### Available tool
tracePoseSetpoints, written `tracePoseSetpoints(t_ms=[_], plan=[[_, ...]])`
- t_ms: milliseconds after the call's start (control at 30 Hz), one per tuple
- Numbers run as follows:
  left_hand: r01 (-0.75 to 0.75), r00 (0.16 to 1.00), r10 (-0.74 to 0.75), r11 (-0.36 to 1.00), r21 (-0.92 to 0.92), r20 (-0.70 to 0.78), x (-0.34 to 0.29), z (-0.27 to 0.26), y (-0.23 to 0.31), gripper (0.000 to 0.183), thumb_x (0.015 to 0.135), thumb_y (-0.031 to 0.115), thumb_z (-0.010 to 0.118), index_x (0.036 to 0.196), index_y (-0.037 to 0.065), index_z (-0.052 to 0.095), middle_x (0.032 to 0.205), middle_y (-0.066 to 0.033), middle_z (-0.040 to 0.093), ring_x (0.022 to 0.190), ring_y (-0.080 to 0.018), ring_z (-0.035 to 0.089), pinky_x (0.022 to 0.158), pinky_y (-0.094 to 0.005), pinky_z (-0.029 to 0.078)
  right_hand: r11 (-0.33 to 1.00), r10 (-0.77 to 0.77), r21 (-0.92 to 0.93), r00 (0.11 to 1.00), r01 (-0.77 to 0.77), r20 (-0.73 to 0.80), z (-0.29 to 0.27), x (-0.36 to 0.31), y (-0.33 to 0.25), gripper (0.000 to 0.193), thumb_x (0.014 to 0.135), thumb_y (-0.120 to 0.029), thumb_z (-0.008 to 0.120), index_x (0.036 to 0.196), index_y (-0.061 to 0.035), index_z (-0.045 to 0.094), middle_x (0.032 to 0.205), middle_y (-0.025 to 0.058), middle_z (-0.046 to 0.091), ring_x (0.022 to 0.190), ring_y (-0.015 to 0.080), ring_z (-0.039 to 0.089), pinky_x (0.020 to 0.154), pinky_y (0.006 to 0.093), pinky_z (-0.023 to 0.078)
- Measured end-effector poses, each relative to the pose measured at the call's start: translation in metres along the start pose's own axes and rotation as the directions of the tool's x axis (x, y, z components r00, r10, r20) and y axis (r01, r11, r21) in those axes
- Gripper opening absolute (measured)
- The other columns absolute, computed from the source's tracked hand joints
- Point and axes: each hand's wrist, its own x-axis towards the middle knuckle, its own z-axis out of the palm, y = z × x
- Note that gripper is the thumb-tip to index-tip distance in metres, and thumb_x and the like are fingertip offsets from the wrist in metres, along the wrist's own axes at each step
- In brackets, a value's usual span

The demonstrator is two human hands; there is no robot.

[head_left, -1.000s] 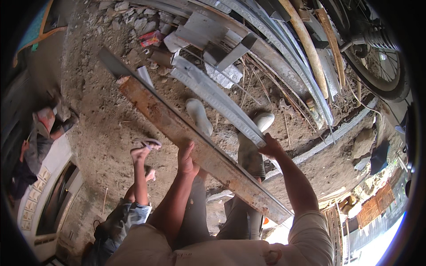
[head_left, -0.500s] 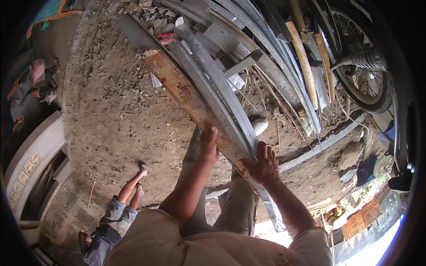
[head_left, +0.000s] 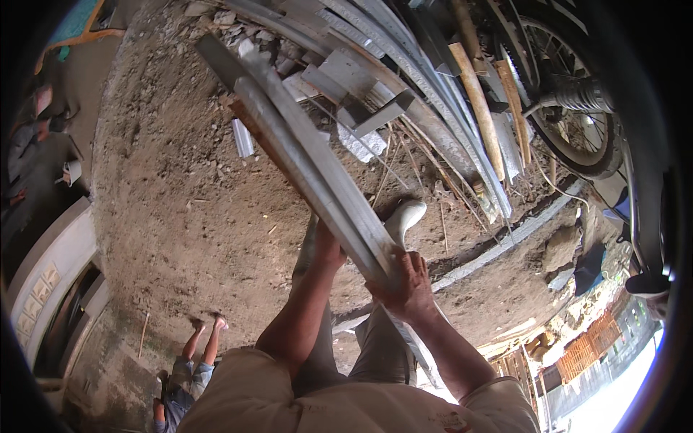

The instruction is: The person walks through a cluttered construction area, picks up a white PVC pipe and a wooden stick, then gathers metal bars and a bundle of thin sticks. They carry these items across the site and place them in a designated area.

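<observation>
I hold a bundle of long metal channels (head_left: 328,166) across my front, slanting from far left to near right. Grey lengths lie uppermost, and a rusty brown one (head_left: 271,148) shows along the left side. My left hand (head_left: 331,247) grips the left side from below, its fingers hidden behind the metal. Over the near part of the bundle, my right hand (head_left: 406,287) is wrapped with its fingers on the right side. The near ends run down past my right forearm.
More metal lengths (head_left: 404,54) and wooden poles (head_left: 476,108) lie in a heap at the far right, beside a spoked wheel (head_left: 563,86). Rubble (head_left: 209,18) lies beyond. A light boot (head_left: 404,219) stands on bare soil. Another person's legs (head_left: 204,340) show at lower left.
The bundle has rolled in my hands: the rusty face has turned away to the left, and grey lengths now face up. My right hand moved slightly left and nearer. The other person shifted nearer.
</observation>
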Motion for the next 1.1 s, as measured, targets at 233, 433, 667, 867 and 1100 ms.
tracePoseSetpoints(t_ms=[233,433,667,867,1100], plan=[[-0.122,0.992,0.125,0.984,-0.13,0.013,-0.03,0.029,0.011,0.104,0.067,0.076,0.063,0.14,0.008,0.032,0.132,-0.0099,0.046,0.12,-0.0278,0.047,0.1,-0.0443,0.043,0.995,-0.089,-0.047,0.987,0.084,-0.131,0.033,-0.001,0.0,0.099,0.063,-0.041,0.079,0.141,-0.0064,0.029,0.145,0.0271,0.027,0.132,0.047,0.027,0.107,0.0563,0.027],[-0.04,0.998,0.045,0.994,-0.101,0.054,-0.047,0.003,0.009,0.095,0.072,0.067,0.065,0.14,0.009,0.033,0.131,-0.0096,0.047,0.121,-0.0271,0.048,0.099,-0.0436,0.043,0.996,-0.082,-0.021,0.996,0.082,-0.034,0.025,0.0,-0.011,0.106,0.059,-0.054,0.082,0.139,-0.0065,0.031,0.15,0.0252,0.023,0.132,0.0463,0.031,0.108,0.0543,0.027],[-0.197,0.98,0.194,0.978,0.071,0.046,-0.053,0.024,0.027,0.094,0.072,0.063,0.068,0.141,0.01,0.031,0.13,-0.008,0.045,0.121,-0.0262,0.047,0.098,-0.0426,0.043,0.982,-0.127,0.148,0.99,0.115,0.068,0.041,0.013,0.028,0.105,0.062,-0.063,0.079,0.135,-0.0029,0.031,0.131,0.0227,0.038,0.118,0.0343,0.043,0.104,0.046,0.033],[-0.31,0.948,0.286,0.927,0.209,0.141,-0.061,0.037,0.027,0.078,0.085,0.054,0.061,0.137,0.004,0.032,0.125,-0.0093,0.049,0.117,-0.0206,0.05,0.098,-0.0348,0.041,0.849,-0.056,0.528,0.988,-0.027,0.141,0.015,0.044,0.035,0.132,0.052,-0.066,0.082,0.148,-0.0032,0.018,0.147,0.0255,0.028,0.138,0.0388,0.029,0.111,0.0421,0.031],[-0.174,0.984,0.159,0.957,0.232,0.082,-0.078,0.064,0.041,0.094,0.073,0.071,0.064,0.133,0.004,0.037,0.121,-0.0075,0.051,0.115,-0.0216,0.051,0.098,-0.0368,0.042,0.822,-0.245,0.567,0.931,0.051,0.271,0.027,0.046,0.046,0.137,0.05,-0.065,0.084,0.151,-0.011,0.009,0.149,0.0225,0.026,0.14,0.0344,0.027,0.115,0.0421,0.026]])
